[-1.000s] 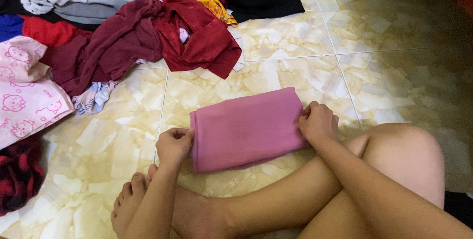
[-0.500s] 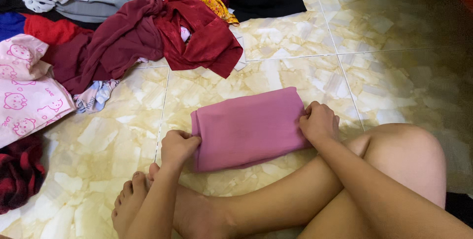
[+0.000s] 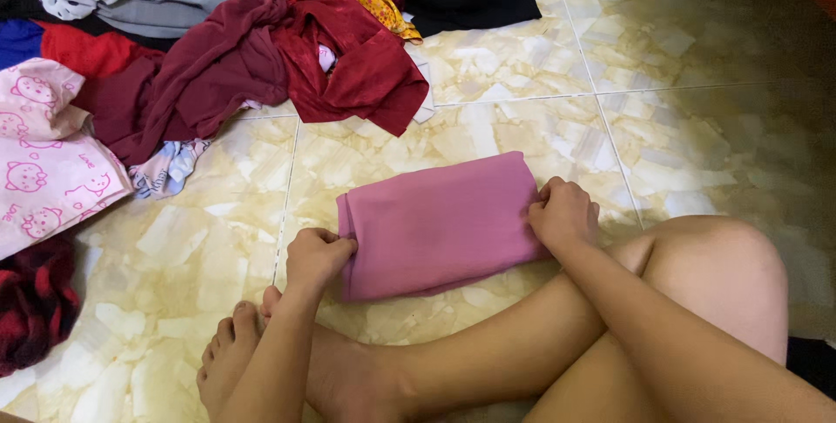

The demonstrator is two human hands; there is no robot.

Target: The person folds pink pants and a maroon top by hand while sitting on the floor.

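My left hand pinches the nine o'clock edge of the folded pink cloth, fingers closed on it; my right hand grips the three o'clock edge likewise. The cloth lies flat on the marble floor, with the heap of clothes at eleven o'clock.

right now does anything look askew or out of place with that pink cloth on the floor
Nothing stands out. The folded pink cloth lies flat on the tiled floor, left hand and right hand gripping its two ends. The loose clothes pile behind is jumbled but apart from it.
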